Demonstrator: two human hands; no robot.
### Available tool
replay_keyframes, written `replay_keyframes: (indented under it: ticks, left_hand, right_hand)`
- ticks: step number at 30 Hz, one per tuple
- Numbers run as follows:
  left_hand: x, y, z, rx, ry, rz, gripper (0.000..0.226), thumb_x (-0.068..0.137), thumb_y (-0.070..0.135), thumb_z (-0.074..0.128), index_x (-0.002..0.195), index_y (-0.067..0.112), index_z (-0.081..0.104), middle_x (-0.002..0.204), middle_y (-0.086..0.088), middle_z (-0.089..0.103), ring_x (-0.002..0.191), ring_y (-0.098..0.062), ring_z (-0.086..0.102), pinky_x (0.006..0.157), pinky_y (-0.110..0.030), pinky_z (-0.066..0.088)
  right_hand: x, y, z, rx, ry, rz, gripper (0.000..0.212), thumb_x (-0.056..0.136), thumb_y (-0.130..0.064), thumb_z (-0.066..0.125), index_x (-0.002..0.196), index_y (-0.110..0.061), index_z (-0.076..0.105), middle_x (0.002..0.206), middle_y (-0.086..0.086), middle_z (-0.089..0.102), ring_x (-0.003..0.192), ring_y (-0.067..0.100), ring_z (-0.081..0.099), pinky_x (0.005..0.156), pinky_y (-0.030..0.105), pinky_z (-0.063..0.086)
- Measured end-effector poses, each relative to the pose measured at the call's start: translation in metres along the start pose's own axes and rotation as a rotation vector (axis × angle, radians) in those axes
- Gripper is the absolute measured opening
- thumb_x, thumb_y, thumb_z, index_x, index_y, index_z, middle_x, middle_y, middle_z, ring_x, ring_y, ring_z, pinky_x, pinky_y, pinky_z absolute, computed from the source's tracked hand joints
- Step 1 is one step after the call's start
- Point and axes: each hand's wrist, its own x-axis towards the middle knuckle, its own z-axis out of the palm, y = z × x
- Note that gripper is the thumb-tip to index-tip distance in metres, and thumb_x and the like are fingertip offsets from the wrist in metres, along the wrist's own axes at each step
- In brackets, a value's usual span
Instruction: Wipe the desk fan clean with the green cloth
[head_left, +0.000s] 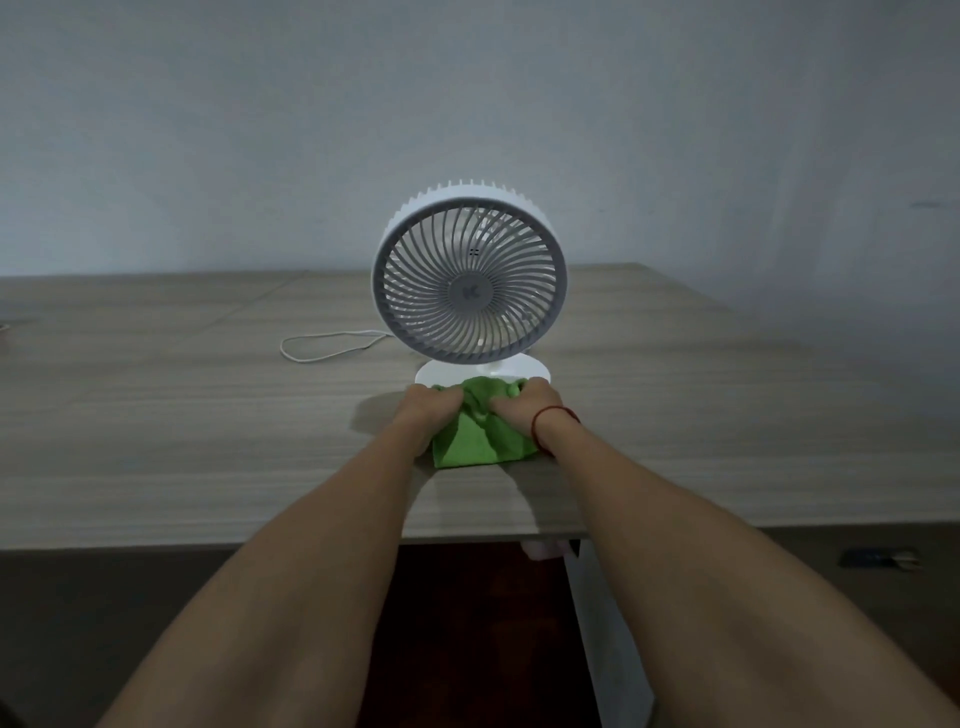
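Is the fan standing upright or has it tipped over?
Upright. The desk fan stands on its round white base on the table, its grille facing the camera, while both hands press the green cloth at its foot.

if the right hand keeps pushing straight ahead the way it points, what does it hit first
Most likely the fan's round white base. The right hand grips the green cloth just in front of it, fingers pointing toward the fan, so cloth and knuckles would press the base first. Exact gap is unclear.

Cloth (480, 431) before fan (469, 275), on desk (156, 415)
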Motion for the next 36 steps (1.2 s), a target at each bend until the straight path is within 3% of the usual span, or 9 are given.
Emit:
replay_keyframes:
  ticks: [5, 9, 14, 18, 21, 24, 30, 36]
  left_hand:
    - [0.008, -0.015, -0.051, -0.004, 0.117, -0.017, 0.059, 0.084, 0.032, 0.059, 0.130, -0.004, 0.049, 0.130, -0.019, 0.058, 0.115, -0.034, 0.058, 0.098, -0.038, 0.049]
    - [0.022, -0.043, -0.112, 0.143, 0.211, -0.023, 0.057, 0.078, 0.027, 0.067, 0.123, -0.005, 0.056, 0.126, -0.021, 0.061, 0.113, -0.036, 0.061, 0.097, -0.042, 0.052]
    - [0.021, -0.069, -0.176, 0.320, 0.334, 0.000, 0.046, 0.082, 0.025, 0.069, 0.117, -0.005, 0.062, 0.122, -0.026, 0.063, 0.114, -0.038, 0.060, 0.097, -0.042, 0.051]
    - [0.017, -0.083, -0.203, 0.472, 0.343, -0.027, 0.053, 0.085, 0.032, 0.067, 0.122, -0.003, 0.056, 0.129, -0.025, 0.057, 0.121, -0.039, 0.054, 0.098, -0.039, 0.045]
    - [0.015, -0.091, -0.208, 0.570, 0.346, -0.050, 0.058, 0.085, 0.036, 0.066, 0.125, -0.002, 0.050, 0.134, -0.024, 0.053, 0.125, -0.038, 0.051, 0.100, -0.041, 0.044]
    - [0.011, -0.091, -0.208, 0.627, 0.367, -0.073, 0.062, 0.084, 0.039, 0.066, 0.128, -0.001, 0.048, 0.136, -0.022, 0.051, 0.126, -0.038, 0.050, 0.101, -0.042, 0.043]
    - [-0.007, -0.071, -0.197, 0.755, 0.476, -0.065, 0.062, 0.086, 0.048, 0.057, 0.129, 0.004, 0.050, 0.137, -0.019, 0.049, 0.128, -0.037, 0.044, 0.103, -0.043, 0.039]
    - [-0.022, -0.036, -0.142, 0.720, 0.351, 0.096, 0.066, 0.089, 0.052, 0.050, 0.131, 0.003, 0.049, 0.139, -0.019, 0.051, 0.129, -0.037, 0.047, 0.104, -0.042, 0.039]
  right_hand:
    - [-0.016, -0.023, 0.045, 0.178, -0.065, -0.003, 0.043, 0.086, -0.026, 0.062, 0.121, -0.004, 0.054, 0.123, 0.011, 0.060, 0.115, 0.030, 0.058, 0.090, 0.031, 0.046]
    - [-0.025, -0.050, 0.090, 0.269, -0.099, -0.028, 0.038, 0.086, -0.024, 0.062, 0.117, -0.002, 0.060, 0.122, 0.013, 0.063, 0.112, 0.029, 0.060, 0.082, 0.025, 0.043]
    - [-0.036, -0.081, 0.146, 0.212, -0.224, -0.060, 0.040, 0.082, -0.024, 0.064, 0.116, -0.003, 0.065, 0.121, 0.011, 0.066, 0.111, 0.027, 0.062, 0.079, 0.025, 0.043]
    - [-0.039, -0.098, 0.176, 0.090, -0.149, -0.130, 0.034, 0.077, -0.019, 0.071, 0.106, -0.002, 0.067, 0.115, 0.013, 0.069, 0.109, 0.028, 0.065, 0.079, 0.027, 0.049]
    - [-0.040, -0.100, 0.178, -0.135, -0.074, -0.183, 0.043, 0.078, -0.023, 0.070, 0.117, -0.006, 0.061, 0.126, 0.014, 0.062, 0.117, 0.031, 0.060, 0.092, 0.034, 0.051]
    - [-0.037, -0.092, 0.172, -0.233, -0.058, -0.182, 0.046, 0.078, -0.030, 0.069, 0.118, -0.009, 0.061, 0.128, 0.011, 0.062, 0.118, 0.030, 0.060, 0.093, 0.035, 0.050]
    - [-0.037, -0.085, 0.145, -0.232, -0.085, -0.186, 0.051, 0.083, -0.046, 0.054, 0.121, -0.013, 0.063, 0.132, 0.011, 0.061, 0.121, 0.031, 0.057, 0.094, 0.032, 0.047]
    - [-0.036, -0.061, 0.090, -0.233, 0.048, -0.184, 0.046, 0.087, -0.038, 0.054, 0.121, -0.008, 0.059, 0.128, 0.013, 0.060, 0.119, 0.034, 0.055, 0.097, 0.039, 0.045]
